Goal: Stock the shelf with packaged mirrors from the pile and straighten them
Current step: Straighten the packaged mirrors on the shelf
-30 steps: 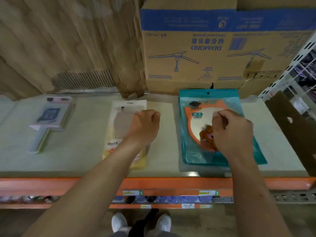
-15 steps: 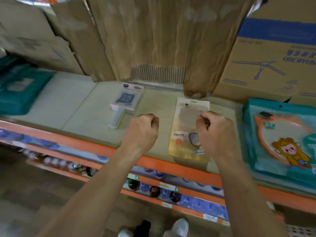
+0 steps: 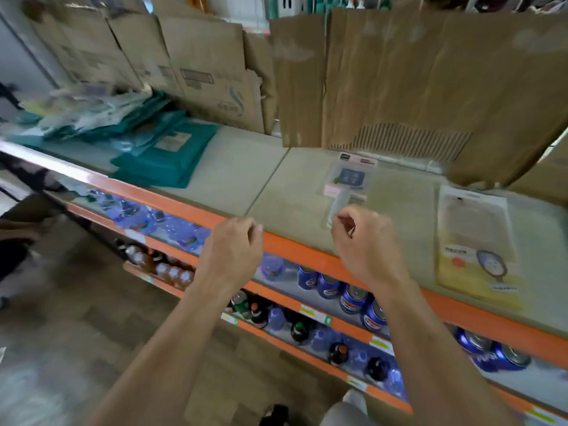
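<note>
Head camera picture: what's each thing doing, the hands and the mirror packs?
left hand, fingers curled, holding nothing
right hand, fingers curled, holding nothing
pink mirror pack, lying flat on the shelf
yellow mirror pack, lying flat near the front edge
pile of mirror packs, messy heap, far left
</note>
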